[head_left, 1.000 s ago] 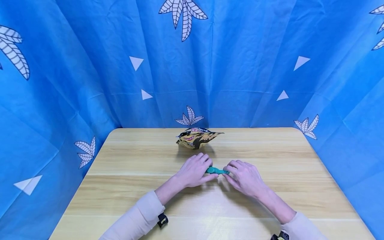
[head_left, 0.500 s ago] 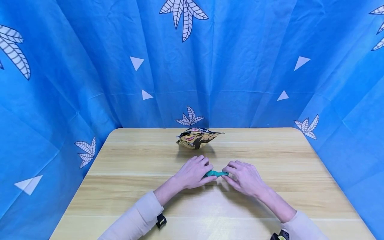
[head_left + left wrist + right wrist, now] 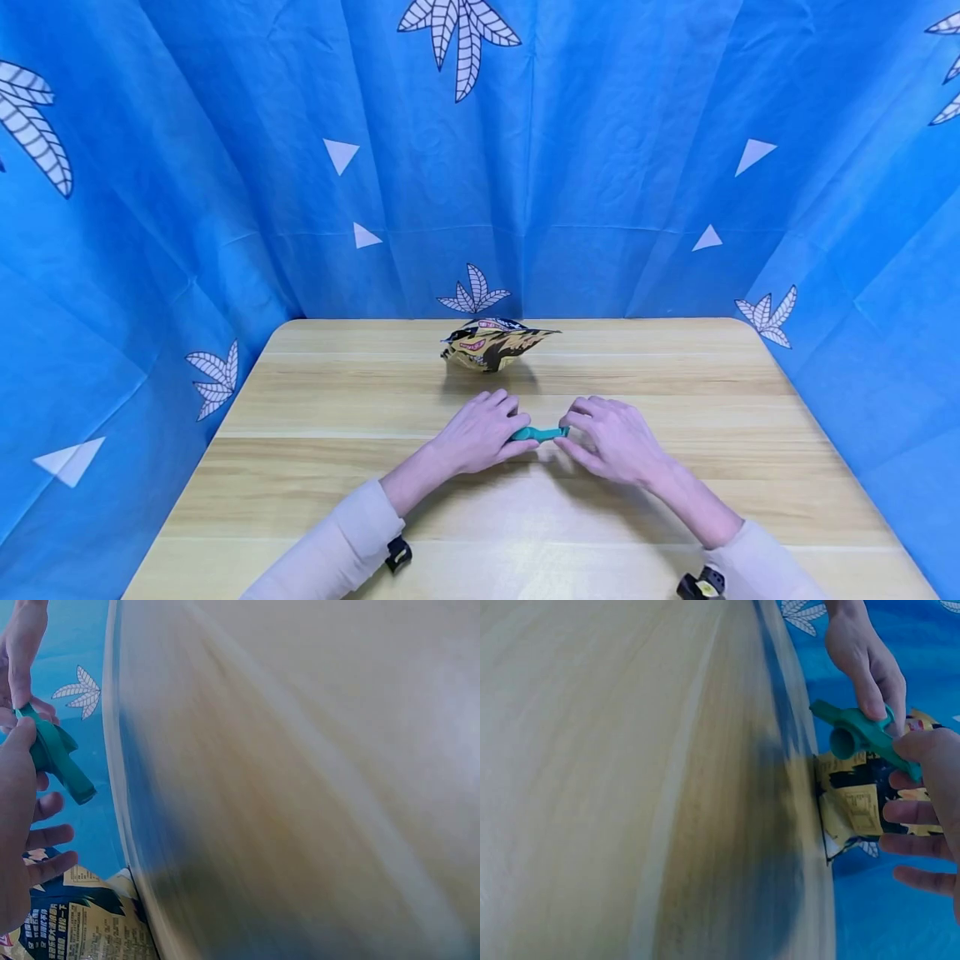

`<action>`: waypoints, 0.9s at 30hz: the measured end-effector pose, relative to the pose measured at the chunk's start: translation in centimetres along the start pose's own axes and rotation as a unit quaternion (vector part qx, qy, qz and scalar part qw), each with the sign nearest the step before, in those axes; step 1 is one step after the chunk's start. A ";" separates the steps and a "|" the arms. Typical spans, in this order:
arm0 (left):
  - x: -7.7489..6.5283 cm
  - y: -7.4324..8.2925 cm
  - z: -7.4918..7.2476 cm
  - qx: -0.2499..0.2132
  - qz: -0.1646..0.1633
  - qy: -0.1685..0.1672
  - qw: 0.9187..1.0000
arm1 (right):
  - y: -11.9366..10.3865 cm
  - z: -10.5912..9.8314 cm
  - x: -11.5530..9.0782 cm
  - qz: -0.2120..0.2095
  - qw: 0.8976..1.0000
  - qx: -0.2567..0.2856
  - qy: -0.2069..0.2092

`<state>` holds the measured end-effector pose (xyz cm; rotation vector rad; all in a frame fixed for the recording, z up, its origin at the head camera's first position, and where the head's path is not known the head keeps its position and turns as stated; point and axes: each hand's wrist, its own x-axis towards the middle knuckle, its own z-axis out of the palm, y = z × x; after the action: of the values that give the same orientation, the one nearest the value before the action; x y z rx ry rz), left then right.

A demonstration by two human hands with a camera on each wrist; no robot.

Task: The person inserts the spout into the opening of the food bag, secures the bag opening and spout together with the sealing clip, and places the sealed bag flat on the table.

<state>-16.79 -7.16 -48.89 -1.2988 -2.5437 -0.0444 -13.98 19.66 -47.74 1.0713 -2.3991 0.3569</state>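
Observation:
A green plastic bag clip (image 3: 542, 434) with a short round spout (image 3: 845, 742) on its side is held between both hands. My left hand (image 3: 480, 433) pinches its left end between thumb and index finger. At the other end, the thumb and index finger of my right hand (image 3: 611, 440) pinch it, while the remaining fingers (image 3: 922, 844) are spread loosely below. The left wrist view shows the narrow bar of the clip (image 3: 60, 761) reaching past the left thumb. Behind the hands stands a puffed gold and black snack bag (image 3: 495, 346).
The light wooden table (image 3: 337, 375) bears the bag near its back edge. A blue curtain (image 3: 600, 167) with white leaf prints encloses the back and both sides. Black wrist devices (image 3: 399, 553) sit below the pale sleeves (image 3: 330, 537).
The clip has turned in the fingers, so its round part faces upward less than before. Both hands have shifted slightly, the left a little toward the near side. The bag has stayed put.

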 end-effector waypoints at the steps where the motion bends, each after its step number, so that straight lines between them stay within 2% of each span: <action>1: 0.0 0.0 -0.1 -0.002 -0.003 -0.004 1.000 | 0.2 -0.1 0.0 -0.008 1.000 -0.001 0.000; 6: -0.2 0.2 -0.3 -0.006 -0.012 -0.021 1.000 | 0.9 -0.4 0.2 -0.050 0.999 -0.005 -0.003; 13: -0.3 0.5 -0.3 -0.007 -0.016 -0.021 1.000 | 1.1 -0.5 0.3 -0.073 0.997 -0.029 -0.013; 18: -0.4 0.7 -0.2 -0.011 -0.022 -0.028 0.999 | 1.1 -0.4 0.3 -0.074 0.996 -0.048 -0.016; 27: -0.6 0.9 0.0 -0.021 -0.032 -0.042 0.998 | 0.8 0.1 -0.1 -0.050 0.997 -0.051 -0.013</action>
<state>-15.73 -7.06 -49.09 -1.2594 -2.6690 -0.0579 -14.53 20.20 -47.92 1.1515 -2.3486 0.1850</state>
